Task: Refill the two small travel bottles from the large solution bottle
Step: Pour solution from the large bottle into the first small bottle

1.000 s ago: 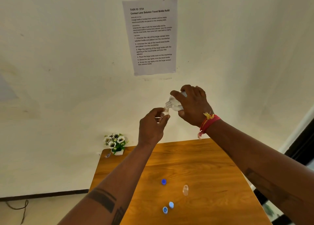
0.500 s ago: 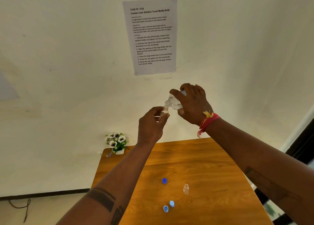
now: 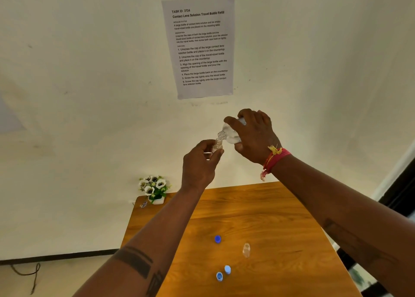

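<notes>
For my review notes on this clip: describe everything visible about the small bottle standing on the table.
The small travel bottle is clear, plastic by its look, with a rounded body narrowing to a short neck. It stands upright and uncapped on the wooden table, right of centre, and nothing touches it but the tabletop. Whether it holds any liquid cannot be told. A dark blue cap lies to its left and two light blue caps lie nearer the camera, all apart from it. Both hands are raised well above it.

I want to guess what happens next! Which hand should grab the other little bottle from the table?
Probably the left hand, once it sets down its small travel bottle. The right hand holds the tilted large solution bottle. The second travel bottle stands uncapped on the table.
</notes>
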Available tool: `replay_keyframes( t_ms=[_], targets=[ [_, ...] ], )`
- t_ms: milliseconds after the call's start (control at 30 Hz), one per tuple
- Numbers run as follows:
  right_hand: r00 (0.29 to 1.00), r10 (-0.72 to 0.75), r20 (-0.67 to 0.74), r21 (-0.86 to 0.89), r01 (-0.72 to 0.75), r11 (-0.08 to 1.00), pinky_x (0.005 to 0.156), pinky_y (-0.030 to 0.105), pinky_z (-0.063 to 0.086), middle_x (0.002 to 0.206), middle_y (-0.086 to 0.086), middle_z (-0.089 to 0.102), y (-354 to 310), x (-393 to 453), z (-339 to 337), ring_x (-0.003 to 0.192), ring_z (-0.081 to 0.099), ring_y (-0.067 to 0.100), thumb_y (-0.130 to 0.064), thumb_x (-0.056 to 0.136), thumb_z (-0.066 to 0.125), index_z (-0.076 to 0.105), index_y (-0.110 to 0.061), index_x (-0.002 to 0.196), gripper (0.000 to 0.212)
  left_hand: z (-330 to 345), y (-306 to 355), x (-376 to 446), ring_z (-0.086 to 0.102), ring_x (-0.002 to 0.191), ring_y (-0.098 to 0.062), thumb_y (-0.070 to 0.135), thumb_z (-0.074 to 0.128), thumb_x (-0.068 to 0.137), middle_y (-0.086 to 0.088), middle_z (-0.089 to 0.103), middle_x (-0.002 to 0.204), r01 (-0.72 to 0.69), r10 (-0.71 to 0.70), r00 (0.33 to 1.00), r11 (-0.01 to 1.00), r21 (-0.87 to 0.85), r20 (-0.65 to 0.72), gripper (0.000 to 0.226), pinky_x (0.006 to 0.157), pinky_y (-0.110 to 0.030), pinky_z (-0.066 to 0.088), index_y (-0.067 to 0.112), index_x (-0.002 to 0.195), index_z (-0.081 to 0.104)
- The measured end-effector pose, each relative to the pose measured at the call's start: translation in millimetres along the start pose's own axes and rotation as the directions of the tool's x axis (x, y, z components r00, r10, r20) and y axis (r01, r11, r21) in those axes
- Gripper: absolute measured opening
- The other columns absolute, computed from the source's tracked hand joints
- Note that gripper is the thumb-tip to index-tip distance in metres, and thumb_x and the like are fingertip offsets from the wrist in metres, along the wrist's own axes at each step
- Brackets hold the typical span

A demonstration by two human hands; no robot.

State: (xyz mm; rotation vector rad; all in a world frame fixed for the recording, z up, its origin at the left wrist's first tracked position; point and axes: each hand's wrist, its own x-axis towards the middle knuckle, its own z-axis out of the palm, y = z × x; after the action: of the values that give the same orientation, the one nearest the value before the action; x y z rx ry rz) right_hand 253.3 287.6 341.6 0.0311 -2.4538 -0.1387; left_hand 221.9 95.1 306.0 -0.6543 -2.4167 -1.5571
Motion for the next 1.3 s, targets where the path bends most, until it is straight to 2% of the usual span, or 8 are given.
replay_keyframes(
  t_ms=[133, 267, 433, 667, 900, 1000, 1100, 1300],
  targets=[
    [1.0, 0.003, -0.008, 0.007, -0.003, 1.0, 0.104, 0.05, 0.038, 0.118, 0.008, 0.051, 0, 1, 0, 0.107, 0.052, 0.028, -0.031, 0.069, 0.072, 0.051, -0.028, 0.132, 0.067, 0, 0, 0, 0.068, 0.091, 0.001, 0.038, 0.073, 0.092, 0.016, 0.074, 0.108, -0.004, 0.004, 1.0, 1.0, 0.006, -0.002, 0.032, 0.074, -0.01, 0.051, 0.028, 0.122, 0.069],
    [1.0, 0.001, -0.003, 0.015, -0.001, 1.0, 0.105, 0.05, 0.037, 0.119, 0.009, 0.051, 1, 1, 2, 0.107, 0.053, 0.028, -0.031, 0.068, 0.073, 0.05, -0.028, 0.133, 0.069, 2, -1, 1, 0.069, 0.092, -0.001, 0.038, 0.073, 0.092, 0.015, 0.074, 0.109, 0.003, -0.003, 1.0, 1.0, 0.004, 0.0, 0.032, 0.077, -0.018, 0.055, 0.027, 0.122, 0.069],
    [1.0, 0.009, -0.007, 0.031, -0.009, 0.999, 0.105, 0.048, 0.035, 0.118, 0.007, 0.05, 0, -1, 5, 0.107, 0.052, 0.027, -0.03, 0.068, 0.07, 0.05, -0.029, 0.132, 0.067, 3, -4, 1, 0.069, 0.09, -0.001, 0.038, 0.073, 0.092, 0.016, 0.074, 0.107, 0.011, -0.011, 1.0, 1.0, -0.01, 0.001, 0.031, 0.078, -0.02, 0.056, 0.028, 0.12, 0.07],
    [1.0, 0.024, -0.009, 0.045, -0.023, 0.999, 0.101, 0.046, 0.037, 0.116, 0.006, 0.05, 1, -2, 5, 0.102, 0.054, 0.027, -0.031, 0.068, 0.07, 0.051, -0.029, 0.132, 0.066, 5, -6, 3, 0.069, 0.09, -0.002, 0.038, 0.074, 0.091, 0.016, 0.074, 0.107, 0.008, -0.008, 1.0, 1.0, -0.02, -0.002, 0.031, 0.077, -0.019, 0.055, 0.027, 0.12, 0.07],
    [0.992, 0.107, 0.065, 0.126, -0.115, 0.985, 0.095, 0.041, 0.042, 0.111, 0.002, 0.05, -1, -12, 11, 0.092, 0.059, 0.025, -0.037, 0.068, 0.074, 0.051, -0.03, 0.131, 0.067, 9, -10, 0, 0.07, 0.092, -0.003, 0.036, 0.074, 0.091, 0.015, 0.074, 0.107, 0.012, -0.012, 1.0, 0.999, -0.037, 0.004, 0.031, 0.076, -0.013, 0.053, 0.025, 0.12, 0.07],
    [0.975, 0.152, 0.159, 0.23, -0.186, 0.955, 0.09, 0.039, 0.045, 0.111, 0.001, 0.052, -4, -18, 16, 0.094, 0.062, 0.025, -0.042, 0.07, 0.075, 0.048, -0.031, 0.133, 0.068, 12, -11, -2, 0.069, 0.092, -0.001, 0.038, 0.074, 0.091, 0.017, 0.074, 0.107, 0.013, -0.012, 1.0, 0.999, -0.048, 0.019, 0.031, 0.077, -0.014, 0.053, 0.027, 0.12, 0.07],
    [0.949, 0.226, 0.221, 0.362, -0.295, 0.884, 0.084, 0.037, 0.05, 0.116, 0.002, 0.056, -7, -30, 25, 0.096, 0.064, 0.026, -0.045, 0.072, 0.078, 0.048, -0.03, 0.134, 0.071, 17, -15, -7, 0.069, 0.092, 0.001, 0.037, 0.075, 0.091, 0.018, 0.074, 0.106, 0.013, -0.011, 0.999, 0.998, -0.062, 0.035, 0.031, 0.075, -0.008, 0.05, 0.027, 0.119, 0.071],
    [0.898, 0.297, 0.326, 0.492, -0.429, 0.758, 0.084, 0.045, 0.058, 0.12, -0.003, 0.06, -14, -75, 55, 0.101, 0.062, 0.021, -0.054, 0.068, 0.075, 0.043, -0.036, 0.13, 0.072, 33, -36, -32, 0.07, 0.093, 0.001, 0.034, 0.076, 0.091, 0.019, 0.073, 0.106, 0.078, -0.072, 0.994, 0.994, -0.077, 0.081, 0.028, 0.075, -0.01, 0.053, 0.027, 0.117, 0.069]
  ],
)
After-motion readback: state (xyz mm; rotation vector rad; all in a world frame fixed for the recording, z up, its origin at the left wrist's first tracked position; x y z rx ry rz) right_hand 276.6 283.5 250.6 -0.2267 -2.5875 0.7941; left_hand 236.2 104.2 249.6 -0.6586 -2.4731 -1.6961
